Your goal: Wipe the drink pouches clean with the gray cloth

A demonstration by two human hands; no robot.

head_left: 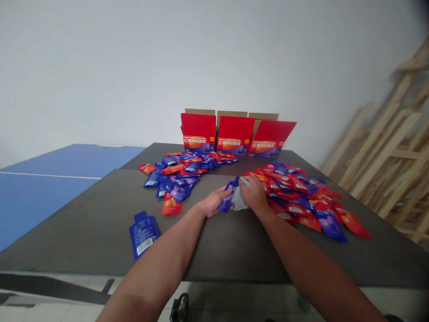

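My left hand (215,202) is closed on a blue pouch (227,201), thumb on its front, over the middle of the dark table. Right beside it, my right hand (254,193) grips a grey cloth (240,200) that touches the pouch's right side. The fingers under the cloth are partly hidden. One heap of red and blue pouches (191,168) lies beyond my left hand. A second heap (295,188) spreads out to the right of my right hand. A single blue pouch (144,235) lies apart near my left forearm, barcode side up.
Three open red cartons (232,136) stand side by side at the back of the dark table (100,223), flaps raised. A blue table (67,179) with a white line is on the left. Wooden frames (385,156) lean at the right wall.
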